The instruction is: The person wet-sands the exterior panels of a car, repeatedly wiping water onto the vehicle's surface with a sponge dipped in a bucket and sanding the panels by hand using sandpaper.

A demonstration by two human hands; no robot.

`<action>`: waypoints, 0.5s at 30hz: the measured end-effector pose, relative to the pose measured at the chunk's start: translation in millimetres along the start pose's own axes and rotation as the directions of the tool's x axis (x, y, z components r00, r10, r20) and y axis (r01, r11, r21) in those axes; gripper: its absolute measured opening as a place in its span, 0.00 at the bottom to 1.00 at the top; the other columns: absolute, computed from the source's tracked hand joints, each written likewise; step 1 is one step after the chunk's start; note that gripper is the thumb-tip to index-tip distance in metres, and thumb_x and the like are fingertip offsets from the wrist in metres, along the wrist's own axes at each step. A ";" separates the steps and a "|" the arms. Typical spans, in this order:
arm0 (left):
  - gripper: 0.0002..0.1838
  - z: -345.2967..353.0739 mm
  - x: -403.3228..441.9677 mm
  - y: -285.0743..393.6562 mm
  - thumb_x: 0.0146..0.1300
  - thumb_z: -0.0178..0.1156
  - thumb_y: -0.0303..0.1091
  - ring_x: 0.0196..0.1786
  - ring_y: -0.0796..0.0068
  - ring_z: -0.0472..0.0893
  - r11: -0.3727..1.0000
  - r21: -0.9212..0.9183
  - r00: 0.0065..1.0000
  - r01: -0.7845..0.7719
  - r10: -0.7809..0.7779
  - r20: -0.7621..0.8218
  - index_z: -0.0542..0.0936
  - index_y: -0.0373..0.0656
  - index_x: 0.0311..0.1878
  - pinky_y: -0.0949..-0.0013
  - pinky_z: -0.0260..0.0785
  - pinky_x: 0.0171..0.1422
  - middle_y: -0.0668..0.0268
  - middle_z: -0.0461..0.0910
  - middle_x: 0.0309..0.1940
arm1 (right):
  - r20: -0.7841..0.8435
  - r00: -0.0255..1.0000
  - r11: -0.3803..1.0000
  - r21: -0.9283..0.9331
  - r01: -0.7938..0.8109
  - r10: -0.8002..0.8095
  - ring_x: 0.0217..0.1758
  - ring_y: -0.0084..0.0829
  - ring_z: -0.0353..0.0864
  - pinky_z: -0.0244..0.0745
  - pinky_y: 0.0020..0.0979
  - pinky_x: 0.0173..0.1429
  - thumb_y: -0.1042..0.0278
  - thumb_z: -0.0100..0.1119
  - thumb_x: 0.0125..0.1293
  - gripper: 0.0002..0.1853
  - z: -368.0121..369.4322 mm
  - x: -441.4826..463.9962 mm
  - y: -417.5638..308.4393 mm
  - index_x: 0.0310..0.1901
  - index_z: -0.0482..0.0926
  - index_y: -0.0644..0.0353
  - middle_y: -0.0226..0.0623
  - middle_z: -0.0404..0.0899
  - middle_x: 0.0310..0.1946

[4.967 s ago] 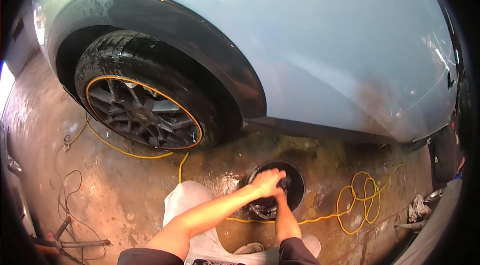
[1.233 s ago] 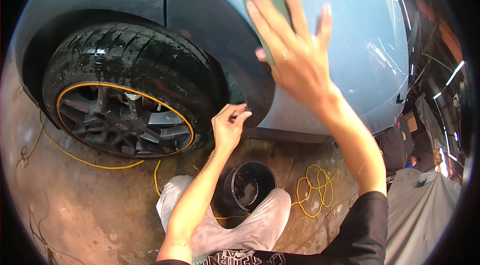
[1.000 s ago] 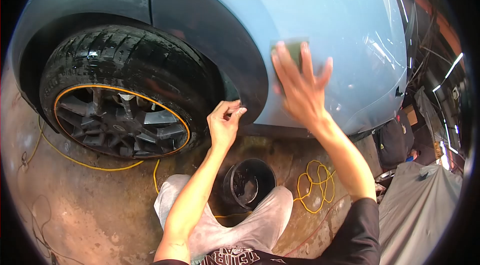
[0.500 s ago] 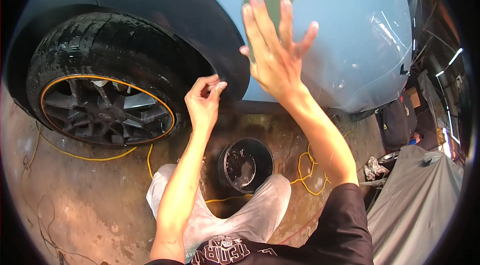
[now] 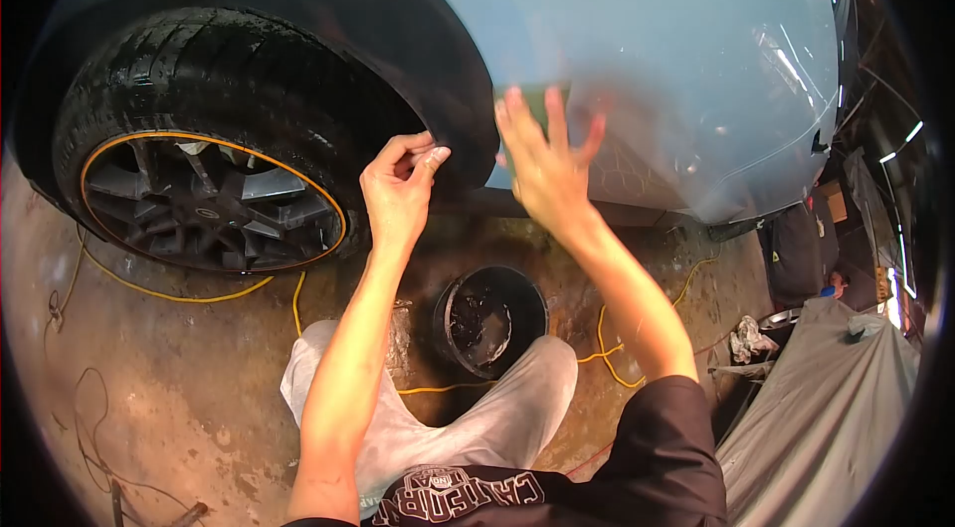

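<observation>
My right hand [image 5: 545,174] is pressed against the light blue car body panel [image 5: 637,0], fingers spread and blurred. Under its fingers is a green sheet, which looks like sandpaper [image 5: 535,102], mostly hidden by the hand. My left hand [image 5: 396,191] is closed in a pinch at the lower edge of the black wheel arch trim [image 5: 438,60]. Its fingertips meet on that edge. To the left of this hand stands the tire [image 5: 229,70], wet and blotched, around a dark wheel rim [image 5: 209,209] with an orange ring.
A black bucket [image 5: 542,313] with dark, partly foamy contents stands on the wet concrete floor [image 5: 189,378] between my knees. Yellow hose [image 5: 189,298] winds across the floor. A grey cloth cover [image 5: 826,398] drapes over something at the right, near a black bag [image 5: 796,249].
My right hand has slid down the panel with the green sheet, toward the lower edge. My left hand keeps its pinch at the arch edge. The view has shifted slightly.
</observation>
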State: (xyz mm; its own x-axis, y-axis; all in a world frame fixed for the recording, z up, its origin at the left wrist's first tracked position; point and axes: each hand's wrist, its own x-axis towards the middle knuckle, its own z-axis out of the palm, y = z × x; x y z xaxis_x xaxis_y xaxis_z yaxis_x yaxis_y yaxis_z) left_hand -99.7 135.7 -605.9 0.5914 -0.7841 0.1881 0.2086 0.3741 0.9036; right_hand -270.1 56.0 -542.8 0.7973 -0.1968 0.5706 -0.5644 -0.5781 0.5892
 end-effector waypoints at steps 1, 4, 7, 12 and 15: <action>0.10 -0.6 0.0 -0.9 0.61 0.70 0.25 0.35 0.88 0.79 1.000 0.000 1.000 -0.002 0.002 0.003 0.84 0.35 0.45 0.80 0.69 0.34 0.68 0.86 0.35 | 0.082 0.996 0.998 -0.060 0.036 -0.031 0.78 0.41 0.58 0.19 0.68 0.75 0.55 0.66 0.57 0.34 25.6 -57.7 -3.5 0.68 0.74 0.43 0.19 0.64 0.74; 0.10 0.3 3.9 -1.4 0.61 0.70 0.25 0.33 0.89 0.78 1.000 -0.023 1.000 -0.018 0.018 0.009 0.84 0.35 0.45 0.80 0.69 0.33 0.68 0.86 0.34 | 0.095 0.995 0.990 -0.128 0.056 -0.044 0.77 0.42 0.59 0.20 0.69 0.75 0.55 0.66 0.57 0.34 36.4 -78.5 -1.1 0.68 0.74 0.42 0.18 0.65 0.74; 0.09 4.4 -1.3 -5.6 0.62 0.70 0.26 0.30 0.91 0.76 0.998 -0.016 0.998 -0.057 0.056 -0.037 0.84 0.35 0.44 0.80 0.68 0.33 0.72 0.83 0.30 | -0.039 0.993 0.992 -0.057 -0.110 0.108 0.76 0.51 0.58 0.18 0.74 0.71 0.61 0.62 0.61 0.32 -16.1 23.1 2.1 0.70 0.72 0.45 0.22 0.65 0.74; 0.08 8.4 -1.4 -3.0 0.63 0.70 0.28 0.31 0.90 0.77 0.999 -0.014 0.997 -0.033 0.032 -0.067 0.83 0.37 0.43 0.80 0.69 0.34 0.72 0.83 0.31 | 0.068 0.997 0.997 -0.063 0.043 -0.038 0.78 0.43 0.58 0.25 0.74 0.71 0.57 0.65 0.60 0.34 24.2 -43.9 -2.3 0.70 0.72 0.45 0.22 0.63 0.75; 0.09 5.3 -2.5 -2.9 0.63 0.70 0.28 0.32 0.90 0.77 0.999 0.005 0.998 -0.032 0.032 -0.051 0.83 0.36 0.43 0.80 0.70 0.34 0.71 0.83 0.32 | 0.261 0.950 0.974 -0.103 0.202 -0.169 0.77 0.41 0.59 0.19 0.71 0.73 0.54 0.65 0.60 0.35 59.0 -124.4 -5.8 0.71 0.71 0.42 0.18 0.64 0.75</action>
State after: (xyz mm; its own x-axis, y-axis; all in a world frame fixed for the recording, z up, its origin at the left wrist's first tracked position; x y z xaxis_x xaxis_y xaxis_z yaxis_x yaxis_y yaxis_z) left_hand -105.9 134.0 -606.9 0.6369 -0.7454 0.1969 0.1858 0.3962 0.8992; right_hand -353.4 37.1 -651.0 0.9091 -0.2955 0.2936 -0.4110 -0.5212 0.7480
